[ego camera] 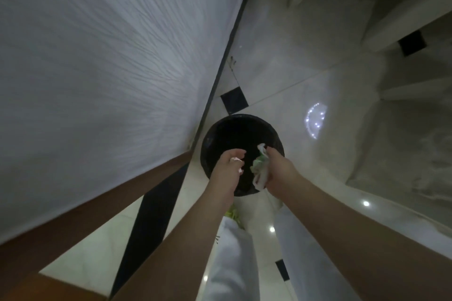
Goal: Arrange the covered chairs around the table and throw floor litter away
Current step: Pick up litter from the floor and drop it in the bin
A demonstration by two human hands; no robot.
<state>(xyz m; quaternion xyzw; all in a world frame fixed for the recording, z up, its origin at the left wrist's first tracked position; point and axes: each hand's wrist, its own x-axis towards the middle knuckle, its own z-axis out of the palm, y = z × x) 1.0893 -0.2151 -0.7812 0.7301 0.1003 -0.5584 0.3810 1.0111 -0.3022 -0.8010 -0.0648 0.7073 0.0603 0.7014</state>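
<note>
Both hands over the mouth of a round black bin (227,134) that stands on the pale tiled floor (281,85). Right hand (277,166) grips a crumpled white-and-green wrapper (259,168) — fingers curled round it, the litter bunched on the inner side of the grip and hanging above the bin's opening. Left hand (228,164), just beside the right across a narrow gap, fingers curled; small pale scraps (236,159) sit at the fingertips, seemingly pinched, though blur makes the hold hard to confirm. Left of the grip a white cloth-covered surface (97,68) drops close to the bin, a dark strip along its edge. Right of the grip, well apart — pale draped fabric (403,142). Beneath the forearms, white trousers (232,259); black inset tiles (234,101) dot the floor beyond the bin.
</note>
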